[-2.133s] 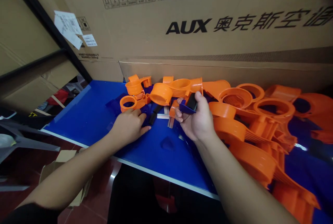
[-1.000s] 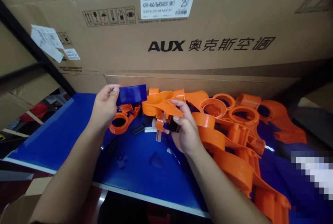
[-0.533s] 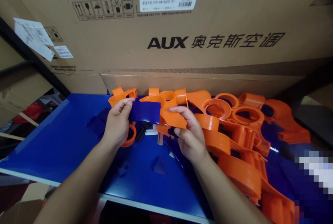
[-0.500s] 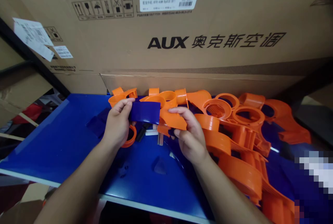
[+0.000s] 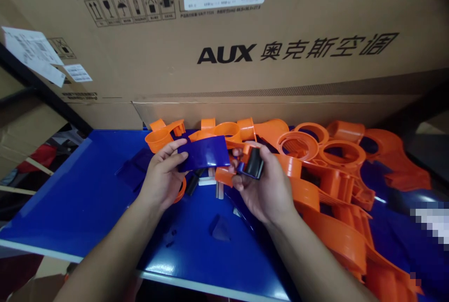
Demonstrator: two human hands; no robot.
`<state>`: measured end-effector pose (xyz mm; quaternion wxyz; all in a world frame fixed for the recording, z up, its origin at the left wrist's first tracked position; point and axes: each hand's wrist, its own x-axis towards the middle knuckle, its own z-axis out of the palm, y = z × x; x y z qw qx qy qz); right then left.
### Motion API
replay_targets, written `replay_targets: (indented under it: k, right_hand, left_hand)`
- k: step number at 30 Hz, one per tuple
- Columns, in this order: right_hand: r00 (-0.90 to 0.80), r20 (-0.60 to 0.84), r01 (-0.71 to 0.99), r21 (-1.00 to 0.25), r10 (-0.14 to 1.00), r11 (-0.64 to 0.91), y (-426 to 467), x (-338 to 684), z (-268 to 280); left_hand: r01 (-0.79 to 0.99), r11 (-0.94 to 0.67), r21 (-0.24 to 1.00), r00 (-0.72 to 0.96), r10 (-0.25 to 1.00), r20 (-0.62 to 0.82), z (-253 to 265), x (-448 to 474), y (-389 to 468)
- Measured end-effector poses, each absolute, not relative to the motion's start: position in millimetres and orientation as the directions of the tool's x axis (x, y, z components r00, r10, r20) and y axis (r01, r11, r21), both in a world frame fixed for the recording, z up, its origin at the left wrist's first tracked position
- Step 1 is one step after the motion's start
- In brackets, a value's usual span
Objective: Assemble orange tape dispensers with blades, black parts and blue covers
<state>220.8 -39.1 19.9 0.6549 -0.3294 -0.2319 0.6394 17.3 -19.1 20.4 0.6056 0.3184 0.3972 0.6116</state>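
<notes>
My left hand (image 5: 164,168) pinches one end of a glossy dark blue plastic strip (image 5: 206,152) between thumb and fingers. To its right, my right hand (image 5: 264,182) is closed around an orange plastic piece (image 5: 247,152) with a black, roller-like part (image 5: 253,164) facing me. The strip's right end comes close to the fingers of my right hand; whether it touches the orange piece I cannot tell. Under my left hand lies an orange ring (image 5: 181,190), partly covered. A small black piece (image 5: 192,184) and a metallic strip (image 5: 219,190) rest on the blue surface below.
Several orange tape dispensers (image 5: 338,248) are heaped on the right and along the back. A large cardboard box (image 5: 157,72) stands behind the blue tabletop (image 5: 87,199). Dark blue pieces (image 5: 135,168) lie at left, with a dark triangular piece (image 5: 220,228) near the front.
My right hand has turned the orange piece, so its black part now shows. The blue strip has shifted slightly right and tilted. The camera view has moved a little.
</notes>
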Motion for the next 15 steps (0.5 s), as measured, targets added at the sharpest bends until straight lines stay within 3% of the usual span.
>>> replay_targets:
  k: [3, 6, 15]
  right_hand:
    - [-0.025, -0.297, -0.776, -0.597, 0.955, -0.205, -34.0, 224.5, 21.9]
    - [-0.096, -0.334, -0.836, -0.484, 0.938, -0.258, -32.5, 229.2, 21.8]
    - [-0.059, -0.338, -0.857, -0.466, 0.939, -0.221, -33.4, 226.7, 25.1]
  left_hand:
    - [-0.531, 0.058, 0.845, -0.062, 0.992, -0.107, 19.1, 20.5, -19.6]
    - [-0.566, 0.055, 0.823, -0.077, 0.990, -0.120, 17.4, 23.7, -20.1]
    - [-0.532, 0.056, 0.845, -0.037, 0.995, -0.089, 17.9, 24.3, -22.4]
